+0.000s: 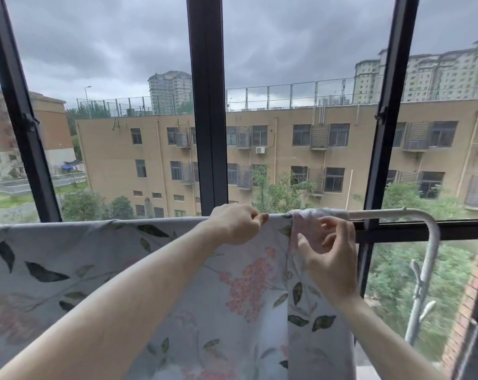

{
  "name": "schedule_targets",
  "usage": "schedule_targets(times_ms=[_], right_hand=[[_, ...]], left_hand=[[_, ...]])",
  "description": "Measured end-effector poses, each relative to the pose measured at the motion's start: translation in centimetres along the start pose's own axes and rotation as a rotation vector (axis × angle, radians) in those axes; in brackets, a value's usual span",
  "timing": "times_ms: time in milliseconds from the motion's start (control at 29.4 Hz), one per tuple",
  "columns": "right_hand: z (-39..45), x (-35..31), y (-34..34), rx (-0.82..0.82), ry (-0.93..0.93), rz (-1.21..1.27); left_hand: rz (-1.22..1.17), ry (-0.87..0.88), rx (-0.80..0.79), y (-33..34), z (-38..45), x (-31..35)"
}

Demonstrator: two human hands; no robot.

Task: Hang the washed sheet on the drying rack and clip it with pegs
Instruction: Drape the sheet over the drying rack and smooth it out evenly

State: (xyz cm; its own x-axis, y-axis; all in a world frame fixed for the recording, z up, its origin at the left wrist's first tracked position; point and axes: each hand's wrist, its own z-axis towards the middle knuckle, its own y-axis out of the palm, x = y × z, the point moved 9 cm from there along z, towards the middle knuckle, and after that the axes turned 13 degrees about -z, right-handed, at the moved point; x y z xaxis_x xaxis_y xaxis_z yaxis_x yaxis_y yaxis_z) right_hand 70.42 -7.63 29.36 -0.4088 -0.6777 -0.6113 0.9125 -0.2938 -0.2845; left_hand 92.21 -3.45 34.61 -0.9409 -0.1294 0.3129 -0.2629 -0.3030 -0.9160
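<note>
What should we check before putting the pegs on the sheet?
1. Sheet draped over the rack's top bar: ok.
2. Left hand pinches the sheet at the bar: ok.
3. Right end smoothed flat: not ok, it is bunched by the right hand.
4. Right hand free to take a peg: ok, its fingers hold nothing.
5. Pegs within reach: cannot tell, none in view.

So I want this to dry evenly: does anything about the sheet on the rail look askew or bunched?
Yes. The sheet lies flat along the rail to the left, but its right end is bunched and folded over itself, by the right hand. The left hand pinches the top edge. No pegs visible.
</note>
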Motion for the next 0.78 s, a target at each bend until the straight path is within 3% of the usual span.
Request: schedule_targets(times_ms=[170, 408, 510, 647, 783], right_hand=[[-5.5, 5.6, 3.8, -0.193, 0.139, -0.217], [-8.7, 8.5, 5.1, -0.202, 0.190, -0.315], [-8.1, 8.0, 3.9, -0.125, 0.139, -0.268], [-5.6, 7.0, -0.7, 0.080, 0.199, 0.006], [-1.1, 6.2, -6.3, 0.316, 0.234, 0.074]], left_hand=[[0.012, -0.007, -0.003, -0.2, -0.2, -0.3], [0.010, -0.015, -0.001, -0.1, -0.6, -0.9], [0.001, -0.024, -0.011, -0.1, -0.7, -1.0], [0.003, -0.029, -0.020, -0.2, -1.0, -1.2], [-0.012, -0.029, -0.020, -0.5, -1.0, -1.3]])
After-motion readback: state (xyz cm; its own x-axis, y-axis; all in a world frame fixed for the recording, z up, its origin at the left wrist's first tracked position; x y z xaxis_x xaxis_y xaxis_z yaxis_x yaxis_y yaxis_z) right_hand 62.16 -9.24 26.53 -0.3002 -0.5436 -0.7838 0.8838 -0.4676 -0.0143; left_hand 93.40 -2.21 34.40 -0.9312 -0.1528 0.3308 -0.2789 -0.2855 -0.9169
